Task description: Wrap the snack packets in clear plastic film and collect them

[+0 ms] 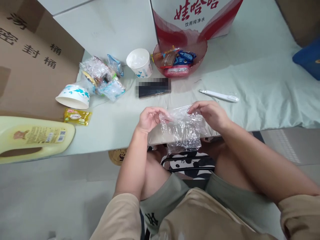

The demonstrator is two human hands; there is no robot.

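Between my two hands hangs a crinkled clear plastic bag [186, 133] at the table's near edge, its lower end drooping over my lap. My left hand [151, 118] has its fingers closed on the left part of the bag's upper edge. On the other side, my right hand [211, 113] pinches the upper right edge between thumb and fingers. The bag looks see-through, and I make out nothing inside it. Just beyond my right hand lies a white utility knife [219, 95]. A dark, partly pixelated flat object [153, 89] rests beyond my left hand.
A pink bowl [185, 71] of wrapped snacks stands at the back, beside an upright paper cup [140, 63]. To the left are a tipped paper cup [73, 96], crumpled wrappers [100, 75], a yellow packet [77, 116] and a large yellow bottle [37, 136]. Boxes [197, 16] line the back.
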